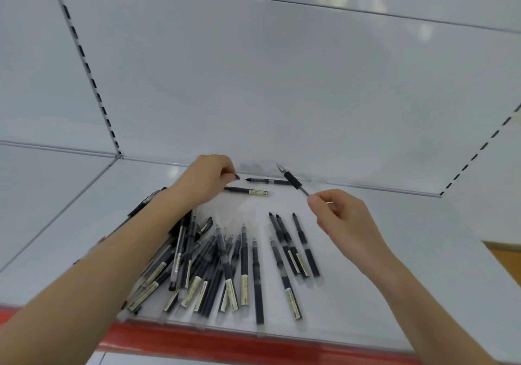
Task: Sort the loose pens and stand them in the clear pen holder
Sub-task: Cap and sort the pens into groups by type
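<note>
Several loose black pens (pixel 225 263) with pale labels lie in a heap on the white shelf (pixel 394 223), with a smaller group (pixel 293 246) just right of it. Two more pens (pixel 248 191) lie near the back wall. My left hand (pixel 208 178) reaches over the heap toward the back, its fingers curled and pinching a small dark thing, perhaps a pen end or cap (pixel 236 177). My right hand (pixel 346 218) pinches the thin end of a black pen (pixel 293 180) that points up and back to the left. No clear pen holder is in view.
The shelf has a white back panel (pixel 282 82) and slotted uprights (pixel 84 63) at left and right. A red strip (pixel 225 339) runs along the shelf's front edge. A brown patch (pixel 507 254) shows at the right edge.
</note>
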Demonstrator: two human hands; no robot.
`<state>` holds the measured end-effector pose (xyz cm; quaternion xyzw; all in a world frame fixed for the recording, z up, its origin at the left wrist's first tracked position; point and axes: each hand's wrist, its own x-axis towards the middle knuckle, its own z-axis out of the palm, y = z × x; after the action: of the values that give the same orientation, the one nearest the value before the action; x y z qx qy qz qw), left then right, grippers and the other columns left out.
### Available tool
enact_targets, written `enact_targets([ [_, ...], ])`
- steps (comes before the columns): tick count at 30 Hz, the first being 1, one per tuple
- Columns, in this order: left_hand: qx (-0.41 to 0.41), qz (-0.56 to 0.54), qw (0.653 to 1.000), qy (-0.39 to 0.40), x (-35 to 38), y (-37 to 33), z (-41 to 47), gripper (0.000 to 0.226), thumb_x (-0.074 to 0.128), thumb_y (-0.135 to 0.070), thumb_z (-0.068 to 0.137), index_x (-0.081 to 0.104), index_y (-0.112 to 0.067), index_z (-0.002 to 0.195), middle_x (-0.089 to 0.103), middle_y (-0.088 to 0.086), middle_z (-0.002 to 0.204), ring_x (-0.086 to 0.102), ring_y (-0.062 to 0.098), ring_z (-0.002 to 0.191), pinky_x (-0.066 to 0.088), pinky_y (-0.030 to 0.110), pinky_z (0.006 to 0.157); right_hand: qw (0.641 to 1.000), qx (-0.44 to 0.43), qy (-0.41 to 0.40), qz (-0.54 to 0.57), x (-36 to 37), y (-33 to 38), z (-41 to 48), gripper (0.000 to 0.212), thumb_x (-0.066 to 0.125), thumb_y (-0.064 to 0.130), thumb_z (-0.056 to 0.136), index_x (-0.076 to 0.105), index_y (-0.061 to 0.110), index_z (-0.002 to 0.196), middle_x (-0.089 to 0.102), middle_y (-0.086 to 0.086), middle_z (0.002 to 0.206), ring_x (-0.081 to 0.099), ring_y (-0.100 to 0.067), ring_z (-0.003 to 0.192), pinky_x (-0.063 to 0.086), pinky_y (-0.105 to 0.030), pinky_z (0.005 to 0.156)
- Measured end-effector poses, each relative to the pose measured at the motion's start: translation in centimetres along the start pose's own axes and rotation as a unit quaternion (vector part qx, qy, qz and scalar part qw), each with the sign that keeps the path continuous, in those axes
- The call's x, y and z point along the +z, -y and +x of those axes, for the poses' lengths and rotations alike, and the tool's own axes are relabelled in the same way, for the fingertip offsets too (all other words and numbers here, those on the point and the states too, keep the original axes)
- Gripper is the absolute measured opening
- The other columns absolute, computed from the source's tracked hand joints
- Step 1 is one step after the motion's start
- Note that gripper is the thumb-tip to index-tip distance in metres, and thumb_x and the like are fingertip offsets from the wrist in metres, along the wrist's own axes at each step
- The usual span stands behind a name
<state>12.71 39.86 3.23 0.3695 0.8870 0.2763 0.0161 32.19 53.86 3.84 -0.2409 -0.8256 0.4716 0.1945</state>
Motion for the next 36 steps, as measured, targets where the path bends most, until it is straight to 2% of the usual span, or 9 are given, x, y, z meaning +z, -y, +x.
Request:
enact_targets([
  [2, -0.046, -0.170, 0.983, -0.058, -0.8, -1.1, -0.9, 0.009, 0.055, -0.013, 0.088, 0.063, -0.012, 0.085, 0.067, 0.002, 0.080, 0.061, 0.016, 0.077, 0.047, 0.023, 0.067, 0.999, -0.011, 0.001, 0.052, 0.3, 0.7, -0.8, 0.007, 0.058, 0.026, 0.087, 0.062, 0.028, 0.081, 0.055, 0.007, 0.047, 0.047, 0.000, 0.043, 0.039, -0.016, 0.052],
  [6, -0.093, -0.515, 0.848, -0.084, -2.3, -3.5, -3.5, 0.007, 0.056, -0.006, 0.088, 0.060, -0.007, 0.082, 0.067, 0.001, 0.065, 0.065, 0.012, 0.065, 0.053, 0.019, 0.061, 0.992, -0.061, 0.005, 0.106, 1.3, 1.7, -2.6, 0.015, 0.056, 0.014, 0.089, 0.063, 0.026, 0.080, 0.062, -0.001, 0.053, 0.054, -0.002, 0.048, 0.043, -0.011, 0.051],
  [9, -0.104, -0.629, 0.765, -0.092, -2.8, -4.5, -4.7, 0.007, 0.054, -0.004, 0.089, 0.058, -0.008, 0.093, 0.068, 0.000, 0.062, 0.067, 0.014, 0.064, 0.054, 0.020, 0.061, 0.991, -0.089, 0.000, 0.102, 1.9, 2.0, -3.8, 0.015, 0.056, 0.014, 0.088, 0.063, 0.025, 0.080, 0.062, -0.006, 0.056, 0.056, -0.004, 0.050, 0.045, -0.016, 0.052],
  [11, -0.101, -0.655, 0.742, -0.101, -3.0, -4.7, -5.3, 0.012, 0.053, -0.003, 0.089, 0.060, -0.011, 0.096, 0.068, 0.001, 0.065, 0.068, 0.016, 0.066, 0.054, 0.020, 0.062, 0.990, -0.100, 0.001, 0.095, 2.2, 2.0, -4.3, 0.015, 0.057, 0.017, 0.088, 0.063, 0.027, 0.080, 0.060, -0.006, 0.054, 0.053, -0.006, 0.048, 0.045, -0.019, 0.050],
  [17, -0.080, -0.662, 0.739, -0.096, -2.9, -5.3, -6.0, 0.017, 0.052, -0.002, 0.089, 0.063, -0.013, 0.097, 0.069, 0.003, 0.071, 0.070, 0.016, 0.074, 0.056, 0.020, 0.067, 0.990, -0.106, 0.007, 0.093, 2.6, 2.5, -4.9, 0.015, 0.057, 0.016, 0.088, 0.062, 0.027, 0.080, 0.056, 0.000, 0.050, 0.051, -0.003, 0.046, 0.038, -0.008, 0.050],
  [23, -0.062, -0.640, 0.761, -0.085, -2.1, -6.1, -6.4, 0.016, 0.054, -0.001, 0.087, 0.064, -0.012, 0.094, 0.070, 0.004, 0.071, 0.067, 0.018, 0.075, 0.056, 0.028, 0.078, 0.989, -0.115, -0.001, 0.096, 2.7, 2.7, -4.9, 0.016, 0.056, 0.014, 0.089, 0.062, 0.025, 0.078, 0.055, 0.003, 0.048, 0.051, -0.003, 0.044, 0.037, -0.007, 0.049],
  [28, -0.063, -0.617, 0.775, -0.121, -1.5, -6.6, -6.6, 0.009, 0.063, -0.001, 0.081, 0.064, -0.010, 0.080, 0.068, 0.005, 0.067, 0.064, 0.018, 0.068, 0.057, 0.033, 0.076, 0.988, -0.131, -0.006, 0.078, 3.1, 2.2, -4.7, 0.021, 0.055, 0.019, 0.091, 0.061, 0.028, 0.073, 0.050, 0.007, 0.048, 0.044, -0.004, 0.044, 0.035, -0.010, 0.048],
  [31, -0.063, -0.611, 0.780, -0.118, -1.2, -6.8, -6.7, 0.009, 0.064, -0.001, 0.080, 0.064, -0.010, 0.079, 0.068, 0.004, 0.066, 0.065, 0.014, 0.063, 0.057, 0.029, 0.071, 0.988, -0.136, -0.016, 0.070, 3.2, 1.7, -4.8, 0.015, 0.050, 0.031, 0.084, 0.060, 0.029, 0.074, 0.046, 0.008, 0.049, 0.038, -0.006, 0.046, 0.032, -0.016, 0.045],
  [36, -0.061, -0.608, 0.783, -0.117, -0.9, -6.8, -6.4, 0.008, 0.064, -0.002, 0.081, 0.064, -0.010, 0.082, 0.067, 0.009, 0.072, 0.064, 0.018, 0.067, 0.057, 0.032, 0.073, 0.988, -0.134, -0.010, 0.077, 3.2, 1.4, -4.6, 0.015, 0.050, 0.031, 0.086, 0.060, 0.026, 0.078, 0.046, 0.005, 0.049, 0.039, -0.007, 0.044, 0.032, -0.016, 0.045],
])
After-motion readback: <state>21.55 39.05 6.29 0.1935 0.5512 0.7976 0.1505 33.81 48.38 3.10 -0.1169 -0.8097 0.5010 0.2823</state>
